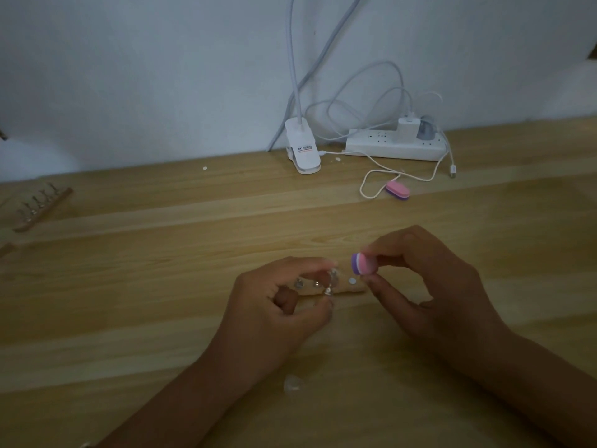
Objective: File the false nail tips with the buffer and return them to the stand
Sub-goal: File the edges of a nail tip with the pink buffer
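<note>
While the right hand [429, 282] pinches a small pink-and-purple buffer [363, 263] between thumb and fingertips just right of the frame's centre, the left hand [284, 305] closes its thumb and forefinger on a small metal holder [330, 283] over a wooden stand [352, 287] lying flat on the wooden table [161, 286]. Whether a nail tip sits on that holder is too dim and blurred to tell. The buffer hangs just to the right of the holder, apart from it. A pale, translucent scrap [292, 384] — possibly a nail tip — lies on the table below the left hand. At the far left edge rests a second stand [43, 208] with a row of metal holders. Toward the upper right, a second pink-and-purple buffer [398, 190] lies beside a looped white cable [371, 185], near a white power strip [395, 144] and a white clip lamp base [302, 147] against the wall.
</note>
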A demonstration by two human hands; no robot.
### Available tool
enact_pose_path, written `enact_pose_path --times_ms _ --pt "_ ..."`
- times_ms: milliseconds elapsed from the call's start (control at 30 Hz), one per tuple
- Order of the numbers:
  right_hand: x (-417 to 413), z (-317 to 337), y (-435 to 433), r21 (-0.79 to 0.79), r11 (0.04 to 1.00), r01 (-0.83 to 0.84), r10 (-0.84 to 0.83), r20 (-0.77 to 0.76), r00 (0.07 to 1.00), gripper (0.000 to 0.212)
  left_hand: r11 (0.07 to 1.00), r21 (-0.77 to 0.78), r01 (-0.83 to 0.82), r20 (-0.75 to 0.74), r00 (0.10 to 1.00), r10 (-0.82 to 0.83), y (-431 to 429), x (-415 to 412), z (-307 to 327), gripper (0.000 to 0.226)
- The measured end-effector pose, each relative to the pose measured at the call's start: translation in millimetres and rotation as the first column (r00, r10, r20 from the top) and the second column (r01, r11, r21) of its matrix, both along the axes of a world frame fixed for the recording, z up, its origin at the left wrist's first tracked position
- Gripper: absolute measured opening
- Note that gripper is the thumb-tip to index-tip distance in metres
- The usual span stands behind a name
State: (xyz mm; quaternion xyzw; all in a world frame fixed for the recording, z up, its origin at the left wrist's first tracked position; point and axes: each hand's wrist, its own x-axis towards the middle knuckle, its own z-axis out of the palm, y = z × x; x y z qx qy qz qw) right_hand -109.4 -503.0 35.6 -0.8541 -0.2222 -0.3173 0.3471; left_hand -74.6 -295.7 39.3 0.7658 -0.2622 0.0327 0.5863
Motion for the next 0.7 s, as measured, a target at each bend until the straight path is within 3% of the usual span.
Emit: enact_pose_path --times_ms 133,467,700 --pt "0.4 1.0 0.7 0.001 1.0 -0.008 0.008 -0.019 1.0 0.011 0.999 -0.038 -0.006 -0.111 0.994 0.002 -2.5 0.0 -0.4 0.034" --pt "-1.2 2.1 1.6 -0.046 0.999 -0.022 0.021 -0.006 1.0 0.008 0.995 0.104 0.014 0.025 1.0 -0.016 -3.1 1.0 -0.8 0.029" --pt "-3.6 -0.7 8.4 -0.09 0.994 -0.055 0.063 0.083 0.995 0.02 0.987 0.156 0.046 0.12 0.991 -0.066 -3.6 -0.5 -1.3 0.022"
